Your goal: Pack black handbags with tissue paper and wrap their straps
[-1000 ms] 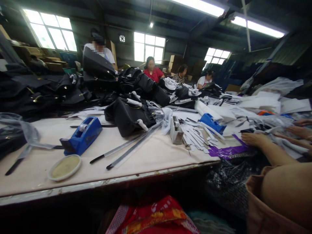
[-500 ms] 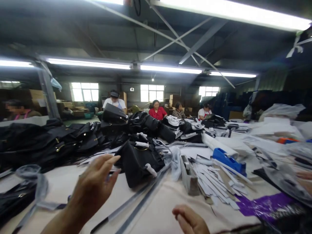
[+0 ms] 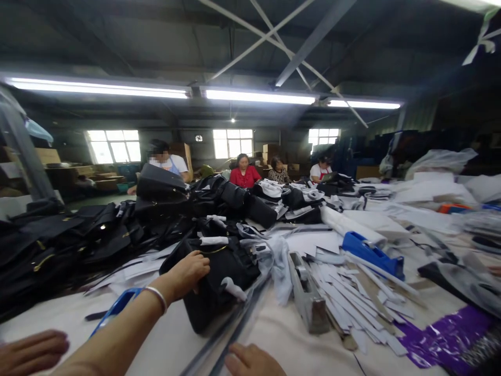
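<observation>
My left hand point(image 3: 192, 271), with a light bangle at the wrist, reaches across the table. Its fingers are bent over the near edge of a black bag point(image 3: 203, 308) and grip it. The bag leans on the table, with white wrapping point(image 3: 213, 241) around parts near its top and a gold-coloured metal strip on it. Low in the middle of the view, my right hand point(image 3: 256, 361) is partly cut off by the frame. Its fingers are loosely bent and apart from the bag, with nothing seen in them. Clear plastic-covered straps point(image 3: 240, 326) lie between this hand and the bag.
Another person's hand point(image 3: 35, 351) rests at the lower left, near a blue tape dispenser point(image 3: 117, 308). A grey tape dispenser point(image 3: 309, 297), paper strips point(image 3: 352, 297) and a second blue dispenser point(image 3: 371, 256) lie to the right. Black bags point(image 3: 78, 235) are heaped behind. Several people sit beyond.
My left hand has moved forward and right onto the black bag and taken hold of it. My right hand is lower and further left. Another hand has appeared at the lower left.
</observation>
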